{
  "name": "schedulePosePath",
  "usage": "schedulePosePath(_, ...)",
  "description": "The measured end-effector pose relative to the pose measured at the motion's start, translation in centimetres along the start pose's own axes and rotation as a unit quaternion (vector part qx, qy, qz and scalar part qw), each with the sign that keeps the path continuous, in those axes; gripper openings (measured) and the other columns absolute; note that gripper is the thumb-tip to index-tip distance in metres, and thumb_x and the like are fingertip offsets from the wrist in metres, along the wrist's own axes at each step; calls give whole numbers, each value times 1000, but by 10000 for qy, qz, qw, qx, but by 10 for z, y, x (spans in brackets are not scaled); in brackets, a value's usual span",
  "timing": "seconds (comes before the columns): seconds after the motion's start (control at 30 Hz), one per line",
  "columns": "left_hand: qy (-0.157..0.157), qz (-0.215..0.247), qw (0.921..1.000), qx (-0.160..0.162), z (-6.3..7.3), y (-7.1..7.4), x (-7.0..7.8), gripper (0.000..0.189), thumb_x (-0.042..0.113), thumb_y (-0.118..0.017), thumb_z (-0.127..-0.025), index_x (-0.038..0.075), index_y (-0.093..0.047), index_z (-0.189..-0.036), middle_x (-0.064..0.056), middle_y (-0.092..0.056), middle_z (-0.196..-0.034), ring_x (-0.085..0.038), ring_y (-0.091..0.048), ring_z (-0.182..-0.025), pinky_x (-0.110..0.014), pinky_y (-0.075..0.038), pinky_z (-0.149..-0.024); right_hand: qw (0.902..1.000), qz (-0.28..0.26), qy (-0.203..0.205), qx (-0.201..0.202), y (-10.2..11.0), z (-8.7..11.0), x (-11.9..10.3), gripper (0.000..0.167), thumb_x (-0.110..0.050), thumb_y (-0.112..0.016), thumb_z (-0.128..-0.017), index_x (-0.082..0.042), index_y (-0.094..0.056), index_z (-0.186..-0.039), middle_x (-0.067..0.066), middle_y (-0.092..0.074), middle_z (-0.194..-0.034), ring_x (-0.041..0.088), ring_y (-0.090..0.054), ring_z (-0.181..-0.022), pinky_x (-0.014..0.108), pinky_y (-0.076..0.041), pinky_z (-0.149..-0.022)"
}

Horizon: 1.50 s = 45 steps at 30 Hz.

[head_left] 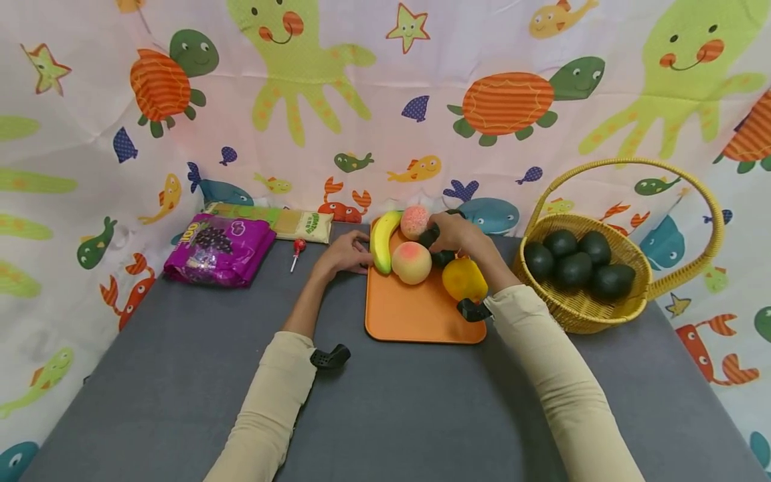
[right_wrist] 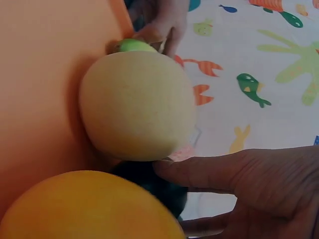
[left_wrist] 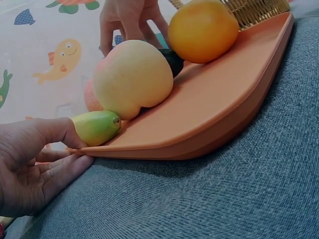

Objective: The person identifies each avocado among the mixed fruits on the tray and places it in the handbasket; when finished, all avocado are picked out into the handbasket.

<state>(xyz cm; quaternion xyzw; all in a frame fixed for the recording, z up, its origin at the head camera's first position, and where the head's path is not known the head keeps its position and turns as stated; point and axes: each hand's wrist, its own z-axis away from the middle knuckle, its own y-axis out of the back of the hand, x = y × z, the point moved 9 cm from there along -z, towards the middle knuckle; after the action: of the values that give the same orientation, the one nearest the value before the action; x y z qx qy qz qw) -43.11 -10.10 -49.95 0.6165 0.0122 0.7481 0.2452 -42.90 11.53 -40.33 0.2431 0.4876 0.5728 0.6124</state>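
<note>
An orange tray point(head_left: 415, 321) holds a banana point(head_left: 381, 244), a peach point(head_left: 412, 262), a pink rough-skinned fruit point(head_left: 415, 221) and an orange-yellow round fruit point(head_left: 464, 279). My left hand point(head_left: 346, 253) pinches the tray's left rim beside the banana, thumb above and fingers beneath, as the left wrist view shows. At the tray's far right part, my right hand point(head_left: 454, 234) grips a dark green avocado point(right_wrist: 169, 191) between thumb and fingers. The peach point(right_wrist: 137, 104) and the orange-yellow fruit point(right_wrist: 89, 209) lie close by it. Fingers and neighbouring fruit hide part of the avocado.
To the right stands a yellow wicker basket point(head_left: 578, 320) with a tall handle and several avocados point(head_left: 572, 270). Left of the tray lie a purple grape-print bag point(head_left: 219, 251), a long pale packet point(head_left: 304, 225) and a red lollipop point(head_left: 299, 246). A printed cloth rises behind the table.
</note>
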Motion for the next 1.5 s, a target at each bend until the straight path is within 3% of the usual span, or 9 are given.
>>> schedulePosePath(0.3,-43,-132,9999,32,0,0,0,62,16,-72,-94,4,-47,-150,-16,-63,-117,-10,-68,-72,-25,-64,-71,9987,-67,326,397,4,4,1,58,-18,-74,-96,-6,-51,-147,23,-54,-143,36,-60,-105,44,-65,-82)
schedulePosePath(0.43,-12,-125,9999,7,1,0,0,62,16,-71,-94,4,-47,-150,-16,-63,-116,-10,-68,-73,-25,-64,-72,9958,-162,533,724,16,12,-2,56,-18,-74,-96,-4,-51,-145,23,-54,-145,39,-60,-111,47,-63,-88)
schedulePosePath(0.67,-70,-144,9999,13,1,1,4,62,16,-72,-94,3,-47,-150,-15,-63,-114,-9,-68,-71,-25,-63,-71,9888,-346,831,1188,42,39,-6,56,-19,-74,-96,-3,-52,-145,27,-54,-149,45,-57,-126,59,-53,-107)
schedulePosePath(0.8,-76,-156,9998,-14,1,1,4,61,16,-71,-95,3,-47,-149,-15,-63,-112,-9,-68,-71,-24,-63,-71,9867,-373,897,1303,52,59,-4,58,-20,-73,-98,-3,-50,-148,29,-53,-149,45,-57,-127,60,-51,-108)
schedulePosePath(0.93,-85,-149,9998,-40,0,0,4,62,16,-71,-95,2,-47,-150,-15,-63,-112,-9,-68,-71,-24,-63,-72,9837,-317,928,1509,64,85,3,59,-23,-73,-97,-4,-51,-148,29,-59,-140,44,-60,-114,58,-54,-98)
schedulePosePath(1.03,-51,-112,9999,-31,0,0,3,63,15,-72,-94,2,-47,-150,-15,-63,-112,-10,-68,-71,-25,-63,-71,9825,-257,922,1597,71,104,15,59,-25,-74,-97,-4,-51,-147,28,-62,-132,41,-61,-103,53,-55,-86)
schedulePosePath(1.13,-11,-37,10000,-31,-1,-1,2,64,15,-72,-93,3,-46,-150,-16,-63,-114,-10,-69,-72,-25,-64,-72,9838,-211,785,1599,77,124,35,60,-27,-74,-96,-5,-51,-147,29,-62,-129,41,-60,-104,52,-55,-82)
schedulePosePath(1.4,41,49,10000,-76,-1,-3,1,64,15,-72,-93,3,-45,-151,-16,-62,-115,-11,-69,-74,-27,-65,-73,9876,-161,298,1535,82,160,103,60,-26,-75,-96,-4,-51,-145,31,-58,-134,49,-56,-116,63,-54,-89)
schedulePosePath(1.5,66,-4,9999,-88,1,-2,2,64,15,-71,-94,4,-45,-152,-16,-62,-116,-11,-69,-75,-27,-65,-74,9908,-131,224,1328,73,162,125,60,-25,-78,-94,-1,-53,-143,32,-58,-132,47,-56,-112,57,-57,-84)
